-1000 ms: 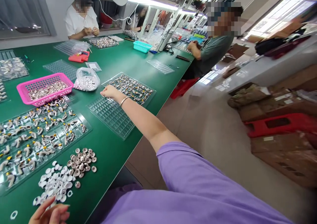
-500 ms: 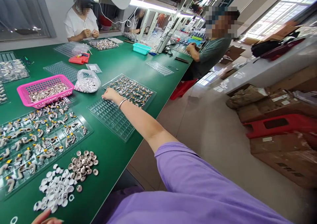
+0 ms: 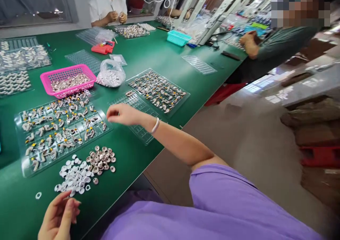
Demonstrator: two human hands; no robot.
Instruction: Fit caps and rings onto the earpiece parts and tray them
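My left hand [image 3: 58,215] is at the near edge of a pile of white ring-like caps [image 3: 75,176], its thumb and forefinger almost together. Whatever lies between those fingertips is too small to make out. Loosely curled, my right hand [image 3: 122,114] hovers between two clear trays, with nothing visible in its fingers. Left of it, a tray [image 3: 26,169] carries rows of curved beige parts with yellow tabs. Partly behind my right wrist lies a clear compartment tray [image 3: 145,135] with a few small beige parts [image 3: 130,93] at its far corner. Beige round cups [image 3: 101,160] are heaped beside the white caps.
A pink basket [image 3: 45,84] of beige pieces stands beside a plastic bag [image 3: 113,72] of small parts. Another filled tray [image 3: 159,91] lies farther right. Two co-workers sit across the green table [image 3: 148,52], another at its right side. A turquoise basket [image 3: 178,38] stands farther back.
My right hand has drawn back from the compartment tray toward me, leaving small beige parts visible at its far corner. More of my left hand shows, at the white caps. The view has shifted.
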